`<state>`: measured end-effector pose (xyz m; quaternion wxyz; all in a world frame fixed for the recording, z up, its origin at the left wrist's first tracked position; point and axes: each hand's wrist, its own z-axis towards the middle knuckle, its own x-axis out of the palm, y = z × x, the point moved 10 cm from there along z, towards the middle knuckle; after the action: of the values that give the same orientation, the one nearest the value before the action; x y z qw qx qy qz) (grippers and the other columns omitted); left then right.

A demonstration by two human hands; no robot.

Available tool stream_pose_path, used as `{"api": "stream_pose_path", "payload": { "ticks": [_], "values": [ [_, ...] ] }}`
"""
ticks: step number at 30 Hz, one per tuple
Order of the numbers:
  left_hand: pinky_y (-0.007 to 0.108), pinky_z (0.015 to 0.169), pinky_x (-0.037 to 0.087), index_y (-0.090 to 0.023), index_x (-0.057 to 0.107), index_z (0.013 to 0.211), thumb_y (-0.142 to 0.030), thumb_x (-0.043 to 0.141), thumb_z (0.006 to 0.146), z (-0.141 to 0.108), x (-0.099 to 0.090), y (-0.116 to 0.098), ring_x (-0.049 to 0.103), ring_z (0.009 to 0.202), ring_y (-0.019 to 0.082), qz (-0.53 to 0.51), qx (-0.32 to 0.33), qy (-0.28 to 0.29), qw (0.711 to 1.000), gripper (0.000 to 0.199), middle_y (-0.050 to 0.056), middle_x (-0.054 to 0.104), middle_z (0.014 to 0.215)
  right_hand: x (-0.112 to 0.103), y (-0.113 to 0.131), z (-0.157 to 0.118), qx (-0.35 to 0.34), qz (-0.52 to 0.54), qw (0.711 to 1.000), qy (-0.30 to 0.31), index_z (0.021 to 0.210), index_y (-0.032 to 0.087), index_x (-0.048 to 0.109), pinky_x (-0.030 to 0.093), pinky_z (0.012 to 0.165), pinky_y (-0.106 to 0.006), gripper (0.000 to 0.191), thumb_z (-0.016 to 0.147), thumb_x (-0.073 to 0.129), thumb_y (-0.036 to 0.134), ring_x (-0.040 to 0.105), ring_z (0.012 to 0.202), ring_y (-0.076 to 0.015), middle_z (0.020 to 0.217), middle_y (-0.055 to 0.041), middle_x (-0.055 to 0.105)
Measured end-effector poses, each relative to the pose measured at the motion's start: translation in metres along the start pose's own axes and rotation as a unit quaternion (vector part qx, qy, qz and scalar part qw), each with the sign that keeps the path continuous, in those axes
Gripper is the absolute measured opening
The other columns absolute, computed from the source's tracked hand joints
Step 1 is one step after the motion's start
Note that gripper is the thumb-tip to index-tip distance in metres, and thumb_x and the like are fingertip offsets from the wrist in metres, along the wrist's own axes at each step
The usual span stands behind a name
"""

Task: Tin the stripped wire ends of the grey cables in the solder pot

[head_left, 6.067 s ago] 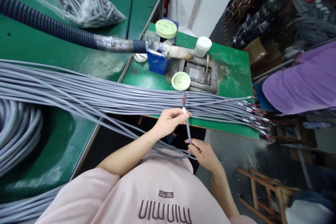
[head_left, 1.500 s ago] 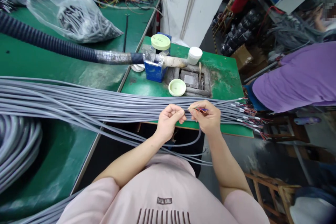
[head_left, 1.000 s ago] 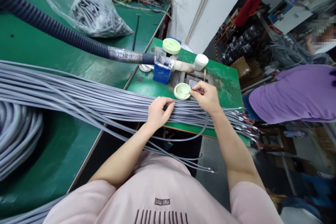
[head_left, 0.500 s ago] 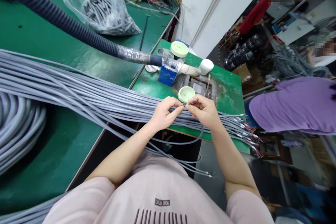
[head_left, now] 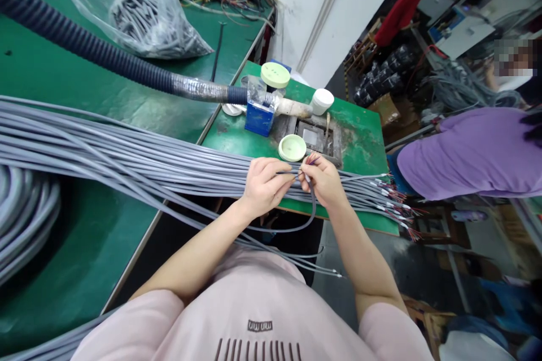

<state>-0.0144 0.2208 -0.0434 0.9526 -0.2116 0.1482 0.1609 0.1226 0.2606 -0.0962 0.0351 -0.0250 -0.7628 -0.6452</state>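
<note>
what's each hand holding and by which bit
Right hand pinches a grey cable near its stripped end, just below the coloured wires. Left hand seems to pinch one thin wire at its fingertips, too small to be sure.

A long bunch of cables lies across the work bench. A plastic bag sits behind it, a coil of cable lies to the left, and a person stands off to the right.

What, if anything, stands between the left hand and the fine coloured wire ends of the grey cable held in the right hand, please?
Nothing visible does. The left hand lies just beside the fine coloured wire ends in the right hand, and the long bundle of grey cables runs beneath both hands, not between them.
</note>
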Motion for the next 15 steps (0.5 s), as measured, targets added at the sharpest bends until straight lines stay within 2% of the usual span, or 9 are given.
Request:
{"api": "stream_pose_path", "payload": {
  "ticks": [2,5,10,15],
  "values": [
    [0.036,0.083,0.043,-0.022,0.066,0.089,-0.019,0.066,0.080,-0.001,-0.001,-0.001,0.059,0.096,0.021,0.013,-0.001,-0.013,1.000,0.010,0.005,0.068,0.096,-0.005,0.003,-0.003,-0.021,-0.004,0.999,-0.028,0.072,0.019,0.049,0.032,0.032,-0.014,0.019,0.071,0.066,0.027,0.049,0.036,-0.0055,0.054,0.0070,0.060],
    [0.039,0.087,0.044,-0.023,0.066,0.087,-0.020,0.065,0.081,-0.002,-0.004,0.002,0.058,0.100,0.022,0.041,-0.015,-0.025,0.999,0.006,0.006,0.066,0.100,-0.007,0.005,-0.007,-0.037,-0.016,0.998,-0.038,0.073,0.018,0.054,0.034,0.035,-0.015,0.015,0.071,0.067,0.026,0.050,0.038,-0.0057,0.054,0.0065,0.060],
    [0.043,0.093,0.044,-0.025,0.065,0.087,-0.022,0.066,0.081,-0.003,-0.008,0.001,0.054,0.109,0.024,0.073,0.002,-0.041,0.997,0.007,0.006,0.064,0.110,-0.005,-0.002,-0.010,0.010,-0.047,0.999,-0.010,0.079,0.015,0.066,0.044,0.042,-0.019,0.018,0.068,0.070,0.028,0.054,0.044,-0.0078,0.054,0.0038,0.061],
    [0.045,0.097,0.041,-0.027,0.065,0.089,-0.023,0.066,0.080,-0.007,-0.007,0.000,0.053,0.112,0.023,0.082,0.002,-0.041,0.996,0.009,0.005,0.064,0.111,-0.008,-0.004,-0.012,0.029,-0.088,0.996,-0.005,0.072,0.014,0.064,0.045,0.042,-0.020,0.022,0.066,0.072,0.035,0.055,0.046,-0.0093,0.056,0.0017,0.062]
  ]
}}
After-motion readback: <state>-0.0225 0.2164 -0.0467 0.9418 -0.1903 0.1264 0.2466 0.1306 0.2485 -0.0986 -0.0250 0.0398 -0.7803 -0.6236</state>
